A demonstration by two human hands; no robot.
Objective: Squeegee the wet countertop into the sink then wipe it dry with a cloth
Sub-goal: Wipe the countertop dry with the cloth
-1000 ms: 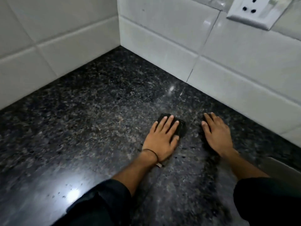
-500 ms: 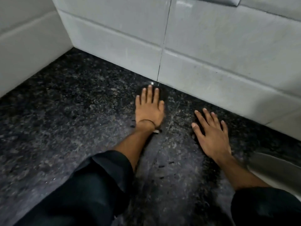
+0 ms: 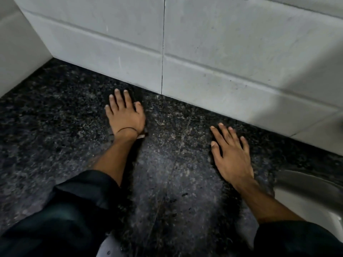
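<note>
Dark speckled stone worktop (image 3: 55,127) meeting a white tiled wall (image 3: 222,62). The left hand (image 3: 125,115) lies palm down with fingers extended, pressing a small dark pad, apparently the cloth (image 3: 135,95), flat against the stone; only the pad's far edge shows beyond the fingertips, just short of the wall's base. It is pinned under the palm, not gripped. The right hand (image 3: 233,156) rests open and flat on the worktop, fingers spread, holding nothing, well apart from the left. The steel sink (image 3: 306,184) shows as a curved rim just beyond the right wrist, so it lies to the right of both hands, nearer the right. Judged from this layout, the wiping stage is under way, and a stroke toward the sink would carry the cloth rightward along the wall line, across the pale streaked patch between the two hands. No squeegee is visible.
</note>
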